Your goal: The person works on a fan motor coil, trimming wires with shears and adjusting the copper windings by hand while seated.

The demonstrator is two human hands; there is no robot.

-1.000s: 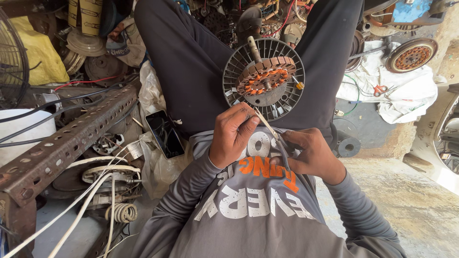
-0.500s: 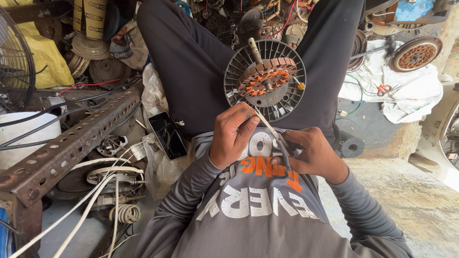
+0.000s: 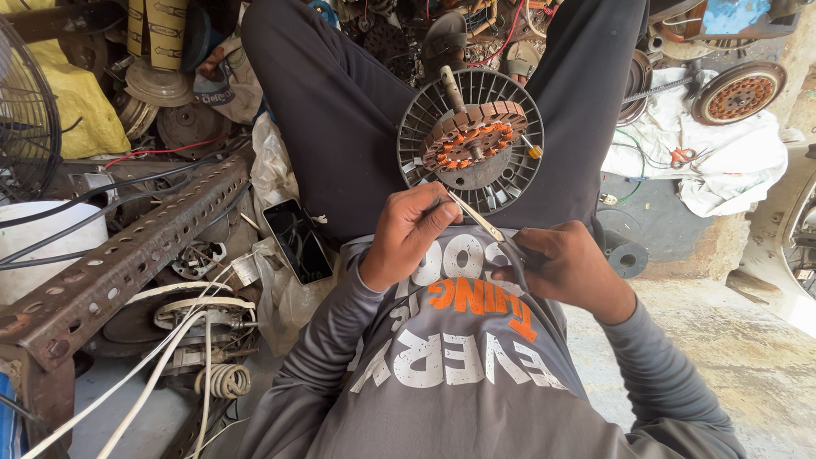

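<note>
The left hand (image 3: 408,234) is closed with pinching fingers just below the fan motor (image 3: 472,140), which rests between the legs. From there a thin strip (image 3: 476,217) slants down-right, away from the motor, into the closed right hand (image 3: 565,268).

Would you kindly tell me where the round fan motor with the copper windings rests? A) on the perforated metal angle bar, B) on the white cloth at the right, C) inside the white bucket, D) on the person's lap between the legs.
D: the fan motor sits on the dark trousers between the legs, just beyond the left hand and right hand.
</note>
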